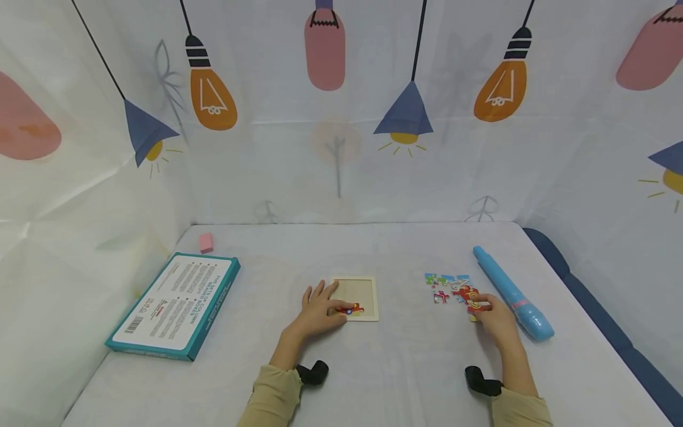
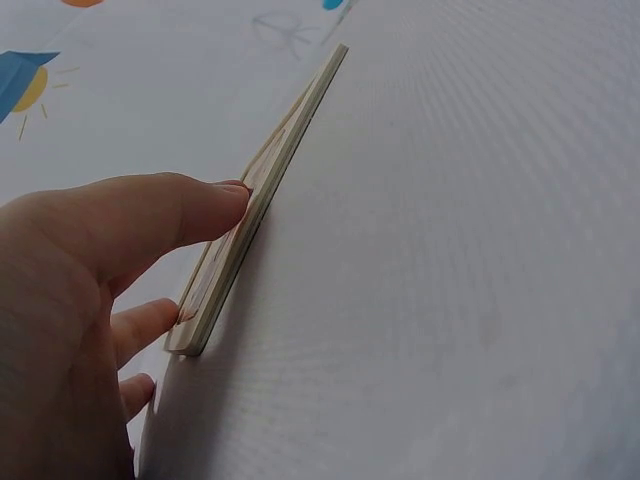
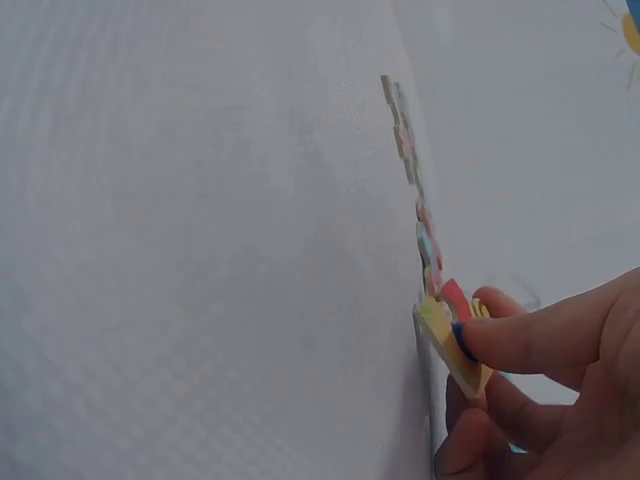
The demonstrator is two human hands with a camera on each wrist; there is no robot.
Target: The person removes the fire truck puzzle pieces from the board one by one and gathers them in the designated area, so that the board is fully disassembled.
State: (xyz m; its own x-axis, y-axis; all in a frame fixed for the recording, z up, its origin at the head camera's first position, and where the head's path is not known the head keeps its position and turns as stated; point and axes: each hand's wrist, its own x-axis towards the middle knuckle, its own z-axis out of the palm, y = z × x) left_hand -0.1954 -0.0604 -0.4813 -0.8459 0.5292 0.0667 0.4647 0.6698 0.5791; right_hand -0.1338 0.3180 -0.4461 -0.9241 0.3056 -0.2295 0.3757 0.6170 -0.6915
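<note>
My left hand [image 1: 318,309] rests on a small wooden puzzle tray [image 1: 358,290], fingers spread over its left side. In the left wrist view the thumb [image 2: 200,212] touches the tray's near rim. One puzzle piece with a red picture [image 1: 357,308] lies in the tray's lower part, partly covered by that hand. To the right, my right hand [image 1: 497,320] pinches a puzzle piece [image 3: 442,338] between thumb and fingers. It is tilted, showing a pale wooden edge with red, yellow and blue print. Several loose puzzle pieces [image 1: 446,280] lie flat just beyond the right hand.
A blue pen-shaped device [image 1: 513,293] lies right of the loose pieces. At the left is a teal-edged white box [image 1: 173,302], with a pink block [image 1: 206,242] behind it. Printed white cloth [image 1: 341,166] hangs behind the table and along both sides.
</note>
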